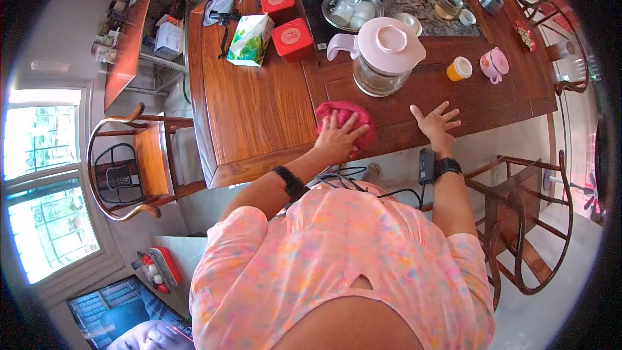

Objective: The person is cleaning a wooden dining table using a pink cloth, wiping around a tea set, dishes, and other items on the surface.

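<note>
At the near edge of the wooden table (pixel 257 112), my left hand (pixel 337 136) presses down on a bunched pink cloth (pixel 347 107). Its fingers spread over the cloth and partly hide it. My right hand (pixel 436 124) is open and holds nothing, with fingers apart at the table's near edge. Whether it touches the wood I cannot tell. Beyond both hands stands a glass pot with a pale pink lid and handle (pixel 386 51). A yellow cup with a white lid (pixel 459 68) and a pink lidded cup (pixel 494 64) stand farther right.
A tissue box (pixel 250 40) and two red tins (pixel 292 40) stand at the left. Behind the pot are a metal bowl of cups (pixel 352 9) and a glass teapot (pixel 448 4). Wooden chairs flank me, at the left (pixel 150 158) and right (pixel 515 194).
</note>
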`<state>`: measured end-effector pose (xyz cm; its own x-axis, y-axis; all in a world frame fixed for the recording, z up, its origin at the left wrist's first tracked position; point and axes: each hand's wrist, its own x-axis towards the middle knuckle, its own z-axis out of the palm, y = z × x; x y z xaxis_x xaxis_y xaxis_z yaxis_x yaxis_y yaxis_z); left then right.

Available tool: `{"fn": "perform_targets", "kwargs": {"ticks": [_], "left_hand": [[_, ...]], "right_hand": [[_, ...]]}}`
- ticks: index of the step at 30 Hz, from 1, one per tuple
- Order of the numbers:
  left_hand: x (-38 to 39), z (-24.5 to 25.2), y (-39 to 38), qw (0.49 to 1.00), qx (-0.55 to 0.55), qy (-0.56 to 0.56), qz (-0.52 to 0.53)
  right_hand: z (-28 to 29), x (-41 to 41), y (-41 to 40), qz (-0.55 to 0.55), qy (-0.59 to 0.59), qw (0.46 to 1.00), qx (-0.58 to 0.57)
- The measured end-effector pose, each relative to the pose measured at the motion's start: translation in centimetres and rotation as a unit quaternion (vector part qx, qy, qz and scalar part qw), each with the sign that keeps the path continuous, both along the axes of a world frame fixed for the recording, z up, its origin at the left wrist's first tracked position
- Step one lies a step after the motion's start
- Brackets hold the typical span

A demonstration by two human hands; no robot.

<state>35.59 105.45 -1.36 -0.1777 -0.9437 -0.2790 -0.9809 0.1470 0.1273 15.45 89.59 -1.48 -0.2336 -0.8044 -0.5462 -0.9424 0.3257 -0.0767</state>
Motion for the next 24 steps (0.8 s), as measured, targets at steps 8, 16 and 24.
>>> {"fn": "perform_targets", "kwargs": {"ticks": [8,16,24], "left_hand": [[-0.4,0.0,-1.4,0.992,-0.039,0.050,-0.107],[8.1,1.3,6.7,0.969,0.111,-0.027,0.218],[15.6,-2.2,16.3,0.852,0.063,0.004,0.519]], "right_hand": [[-0.7,0.1,0.0,0.005,-0.004,1.000,-0.015],[-1.8,-0.7,-0.2,0.008,-0.009,0.999,-0.034],[-1.5,-0.2,-0.1,0.008,-0.004,0.999,-0.033]]}}
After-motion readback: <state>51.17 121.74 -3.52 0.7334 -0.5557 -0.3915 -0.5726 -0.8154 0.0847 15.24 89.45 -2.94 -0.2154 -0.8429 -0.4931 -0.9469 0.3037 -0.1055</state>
